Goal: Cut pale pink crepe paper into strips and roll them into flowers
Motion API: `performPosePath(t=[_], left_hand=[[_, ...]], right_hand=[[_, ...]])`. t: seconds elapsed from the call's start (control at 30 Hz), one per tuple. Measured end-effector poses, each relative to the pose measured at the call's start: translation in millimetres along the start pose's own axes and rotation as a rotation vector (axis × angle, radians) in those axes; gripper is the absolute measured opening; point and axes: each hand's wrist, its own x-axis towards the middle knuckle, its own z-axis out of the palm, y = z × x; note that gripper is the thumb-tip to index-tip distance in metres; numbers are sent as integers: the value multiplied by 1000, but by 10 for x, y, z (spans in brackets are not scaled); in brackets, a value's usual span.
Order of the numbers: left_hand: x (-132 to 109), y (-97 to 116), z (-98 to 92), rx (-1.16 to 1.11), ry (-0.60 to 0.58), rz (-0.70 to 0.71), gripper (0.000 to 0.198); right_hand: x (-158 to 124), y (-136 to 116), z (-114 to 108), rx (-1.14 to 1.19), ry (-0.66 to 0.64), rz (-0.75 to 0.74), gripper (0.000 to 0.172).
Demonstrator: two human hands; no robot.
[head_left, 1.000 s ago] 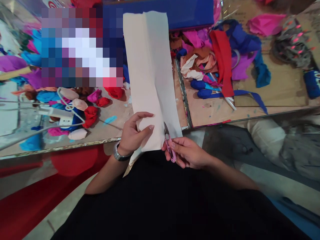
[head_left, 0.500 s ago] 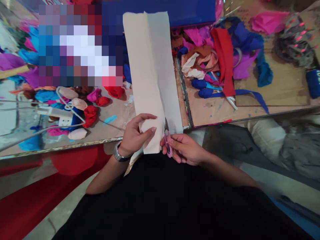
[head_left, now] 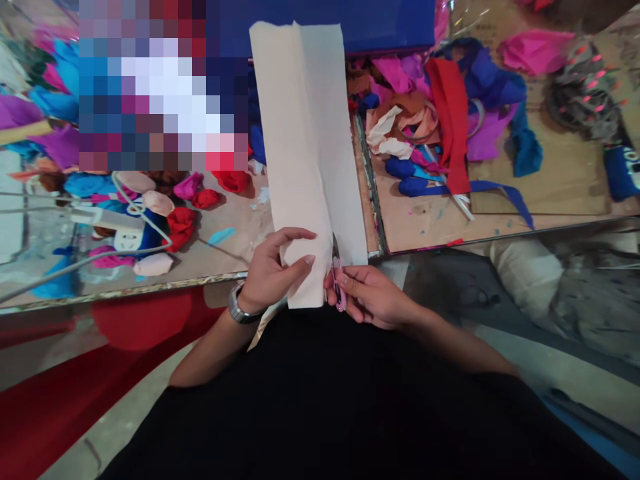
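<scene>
A long cream paper sheet (head_left: 305,133) with a lengthwise crease stretches from my lap out over the table. My left hand (head_left: 270,272), a watch on its wrist, pinches the sheet's near end between thumb and fingers. My right hand (head_left: 367,297) is closed round small pink thread snips (head_left: 338,280), whose blades point up into the sheet along a cut just right of the crease.
Crumpled coloured paper pieces (head_left: 180,223) and a white power strip (head_left: 107,223) with cables lie on the left of the table (head_left: 235,233). Red, blue and pink paper strips (head_left: 450,120) are heaped on cardboard at right. A blue box (head_left: 380,23) lies at the back.
The snips have advanced up the sheet along the cut, and my right hand has followed them. My left hand keeps its pinch on the sheet.
</scene>
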Motion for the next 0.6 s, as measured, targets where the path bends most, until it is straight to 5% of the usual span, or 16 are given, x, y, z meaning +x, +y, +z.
performPosePath(t=[0.6], left_hand=[[13, 11, -34, -10, 55, -8, 27]], right_hand=[[-50, 10, 36, -33, -22, 0, 36]])
